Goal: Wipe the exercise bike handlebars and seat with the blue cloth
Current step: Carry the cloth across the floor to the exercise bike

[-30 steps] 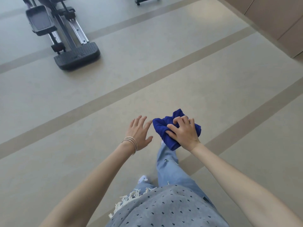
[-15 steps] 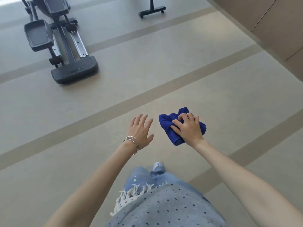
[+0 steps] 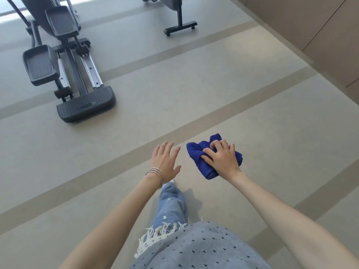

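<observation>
The blue cloth [image 3: 198, 154] is bunched and gripped under the curled fingers of the right hand [image 3: 223, 159]. Just beside it, the left hand [image 3: 165, 161] is held spread, nothing in it.

Exercise bike [image 3: 179, 14] is cut off by top edge (only its base seen). Blue cloth [image 3: 196, 154] is partly covered by right hand [image 3: 223, 160].

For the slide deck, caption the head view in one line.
Right hand grips the blue cloth, left hand open, elliptical and bike base ahead.
</observation>
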### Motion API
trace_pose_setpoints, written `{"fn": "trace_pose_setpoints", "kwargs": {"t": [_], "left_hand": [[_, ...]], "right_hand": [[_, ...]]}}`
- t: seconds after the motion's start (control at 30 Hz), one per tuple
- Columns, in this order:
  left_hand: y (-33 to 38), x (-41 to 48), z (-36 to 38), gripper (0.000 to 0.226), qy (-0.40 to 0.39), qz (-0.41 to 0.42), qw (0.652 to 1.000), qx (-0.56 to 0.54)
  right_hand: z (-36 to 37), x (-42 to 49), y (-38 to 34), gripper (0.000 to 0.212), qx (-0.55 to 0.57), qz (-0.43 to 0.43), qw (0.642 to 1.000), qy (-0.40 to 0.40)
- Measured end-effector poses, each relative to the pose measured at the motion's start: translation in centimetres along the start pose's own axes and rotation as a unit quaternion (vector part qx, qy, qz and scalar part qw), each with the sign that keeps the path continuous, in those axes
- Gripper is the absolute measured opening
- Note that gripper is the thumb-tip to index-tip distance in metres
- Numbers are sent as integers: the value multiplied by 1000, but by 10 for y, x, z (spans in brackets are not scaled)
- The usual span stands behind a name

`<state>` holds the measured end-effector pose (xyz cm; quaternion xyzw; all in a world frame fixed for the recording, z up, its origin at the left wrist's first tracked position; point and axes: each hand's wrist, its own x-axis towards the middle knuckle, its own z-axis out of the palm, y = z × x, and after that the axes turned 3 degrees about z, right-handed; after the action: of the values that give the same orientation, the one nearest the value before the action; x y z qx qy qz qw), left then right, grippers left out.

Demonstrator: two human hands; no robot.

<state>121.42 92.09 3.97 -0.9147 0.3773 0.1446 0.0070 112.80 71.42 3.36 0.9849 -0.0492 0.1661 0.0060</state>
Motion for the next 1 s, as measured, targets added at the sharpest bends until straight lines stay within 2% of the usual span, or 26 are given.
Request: {"fn": "trace_pose_setpoints", "kwargs": {"t": [0.17, 0.3, 0.47, 0.53, 0.6, 0.67, 0.73, 0.8, 0.93, 1.0], "left_hand": [[-50, 73, -37, 68, 42, 38, 998, -11], [-88, 118, -62, 61, 65, 62, 995, -34], [-123, 153, -76, 28, 119, 93, 988, -46], [-132, 168, -78, 19, 140, 80, 986, -48], [-138, 185, -80, 22, 99, 50, 993, -43], [-145, 207, -83, 27, 59, 25, 997, -34], [-149, 232, -86, 27, 42, 25, 998, -28], [-151, 257, -92, 28, 20, 24, 999, -18], [-171, 310, -108, 30, 52, -19, 998, -11], [-178, 338, -121, 27, 48, -38, 998, -21]], "right_hand": [[13, 83, -8, 36, 67, -8, 997, -47], [28, 142, -20, 34, 134, -2, 984, -116], [49, 194, -21, 21, 192, 17, 969, -157], [59, 212, -15, 19, 219, 26, 957, -187], [72, 227, -8, 21, 268, 46, 936, -223], [85, 243, 4, 23, 337, 66, 900, -268], [97, 262, 16, 29, 393, 87, 854, -329], [109, 284, 28, 43, 414, 98, 824, -373], [134, 337, 46, 79, 422, 82, 804, -410], [143, 367, 50, 81, 439, 64, 803, -398]]}}
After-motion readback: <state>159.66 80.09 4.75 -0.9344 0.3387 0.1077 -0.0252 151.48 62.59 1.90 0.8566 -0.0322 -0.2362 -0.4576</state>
